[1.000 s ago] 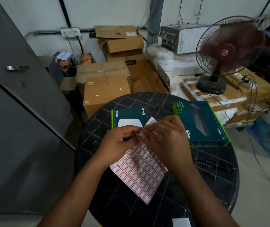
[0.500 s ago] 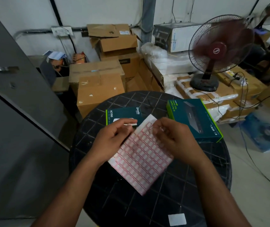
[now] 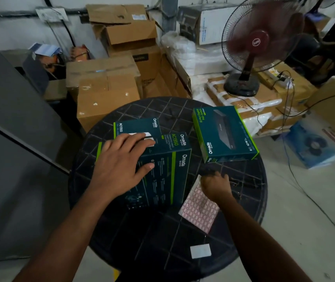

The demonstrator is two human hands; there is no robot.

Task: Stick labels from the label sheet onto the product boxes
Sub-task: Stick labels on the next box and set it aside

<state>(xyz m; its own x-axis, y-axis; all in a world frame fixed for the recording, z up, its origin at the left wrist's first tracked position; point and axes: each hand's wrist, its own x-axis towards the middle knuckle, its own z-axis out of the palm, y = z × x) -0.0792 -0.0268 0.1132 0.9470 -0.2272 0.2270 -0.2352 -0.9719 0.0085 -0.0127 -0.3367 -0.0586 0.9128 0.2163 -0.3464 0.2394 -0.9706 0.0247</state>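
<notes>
We see left hand (image 3: pixel 122 163) lying flat, fingers spread, on the near teal box (image 3: pixel 162 176), which overlaps a second teal box (image 3: pixel 137 127) behind. Label sheet (image 3: pixel 198 208) lies on the round black table (image 3: pixel 244 200), right hand (image 3: pixel 216 185) on its top corner; grip blurred, can't tell. Third teal box (image 3: pixel 225 133) sits far right.

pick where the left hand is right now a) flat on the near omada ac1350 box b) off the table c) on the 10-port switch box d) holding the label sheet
a: the left hand lies with straight fingers on top of the near Omada AC1350 box, while the label sheet lies under the right hand and the 10-port switch box stands untouched.
</notes>
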